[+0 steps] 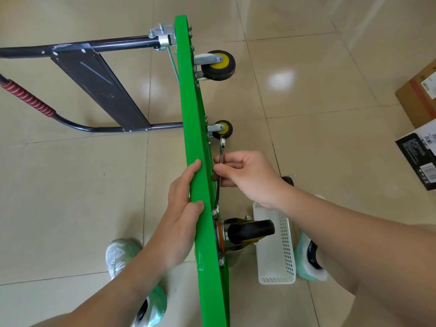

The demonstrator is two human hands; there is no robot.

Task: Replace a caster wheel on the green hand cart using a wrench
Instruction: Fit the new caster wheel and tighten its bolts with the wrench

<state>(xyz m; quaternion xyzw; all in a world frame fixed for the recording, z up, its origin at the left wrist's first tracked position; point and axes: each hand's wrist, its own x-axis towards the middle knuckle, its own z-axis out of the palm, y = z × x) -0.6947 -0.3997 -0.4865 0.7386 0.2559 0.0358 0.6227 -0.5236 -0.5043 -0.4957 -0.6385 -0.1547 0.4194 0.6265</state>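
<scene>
The green hand cart [188,109] stands on its edge on the tiled floor, deck toward the left, wheels toward the right. My left hand [182,208] presses flat against the deck's edge, steadying it. My right hand [245,175] grips a metal wrench [221,152], whose lower end reaches the bolts just above the near caster wheel [250,230]. That caster is black with a chrome bracket. Two yellow-hubbed wheels, one far [220,65] and one in the middle [223,129], stick out further along the underside.
The cart's black folding handle [94,81] with a red grip [26,97] lies to the left. A white perforated basket [280,246] sits on the floor by my right foot. Cardboard boxes [417,100] stand at the right edge. A dark object, mostly hidden, lies behind my right wrist.
</scene>
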